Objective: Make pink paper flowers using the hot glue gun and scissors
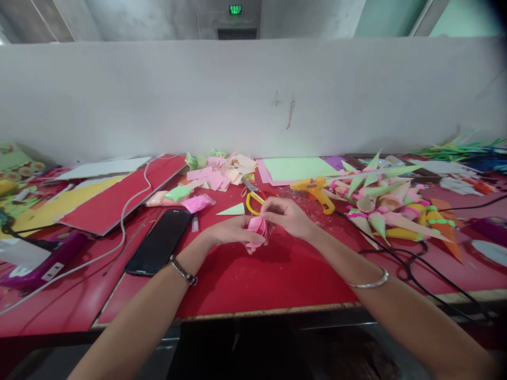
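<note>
Just above the table's front middle, my left hand (233, 231) is closed around a small piece of pink paper (258, 230) that looks curved or folded into layers. My right hand (287, 215) makes a pinch at the paper's upper edge; what lies between its fingertips is too small to make out. Right behind the hands lie scissors with yellow handles (253, 202), partly covered by my right fingers. A pale green paper cone (231, 210) rests beside my left hand. Bags of pink clay (198, 203) and green clay (179, 193) sit further left.
A black phone (160, 241) lies left of my left forearm. To the right are a yellow glue gun (315, 191) with a black cord and a pile of paper cones (382, 203). Paper scraps (222, 171) and green sheets (297, 169) lie toward the white partition (198, 100).
</note>
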The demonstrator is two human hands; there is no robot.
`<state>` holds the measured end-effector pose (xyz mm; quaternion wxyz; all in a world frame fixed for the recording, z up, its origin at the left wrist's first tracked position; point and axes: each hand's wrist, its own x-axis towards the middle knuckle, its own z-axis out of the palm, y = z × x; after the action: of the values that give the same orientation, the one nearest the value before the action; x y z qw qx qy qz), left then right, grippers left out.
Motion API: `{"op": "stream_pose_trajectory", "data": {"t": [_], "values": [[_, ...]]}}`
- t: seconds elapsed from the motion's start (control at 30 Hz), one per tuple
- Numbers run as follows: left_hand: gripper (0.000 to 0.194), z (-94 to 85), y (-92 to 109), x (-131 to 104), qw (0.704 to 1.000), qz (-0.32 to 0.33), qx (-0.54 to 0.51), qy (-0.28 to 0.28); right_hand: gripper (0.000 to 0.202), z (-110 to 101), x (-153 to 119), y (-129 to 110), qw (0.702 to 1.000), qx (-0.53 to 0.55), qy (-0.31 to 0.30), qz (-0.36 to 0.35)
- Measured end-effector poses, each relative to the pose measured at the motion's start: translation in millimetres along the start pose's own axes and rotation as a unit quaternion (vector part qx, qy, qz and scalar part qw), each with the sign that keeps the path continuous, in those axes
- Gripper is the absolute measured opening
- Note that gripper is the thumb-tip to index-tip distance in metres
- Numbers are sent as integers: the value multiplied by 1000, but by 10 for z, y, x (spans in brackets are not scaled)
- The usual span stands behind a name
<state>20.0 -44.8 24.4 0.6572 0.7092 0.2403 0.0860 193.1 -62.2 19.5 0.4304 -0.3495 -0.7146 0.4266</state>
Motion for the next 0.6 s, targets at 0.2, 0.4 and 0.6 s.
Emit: {"op": "stream_pose_trajectory", "data": {"t": [0.2,0.4,0.6], "values": [[13,11,5,41,992,49,45,109,13,37,11,54,995,-58,54,-57],[20,-11,-21,73,947,114,90,286,25,49,5,109,991,-87,82,-51],[28,-30,-81,127,908,173,144,353,31,67,-14,78,989,-118,57,-62]]}}
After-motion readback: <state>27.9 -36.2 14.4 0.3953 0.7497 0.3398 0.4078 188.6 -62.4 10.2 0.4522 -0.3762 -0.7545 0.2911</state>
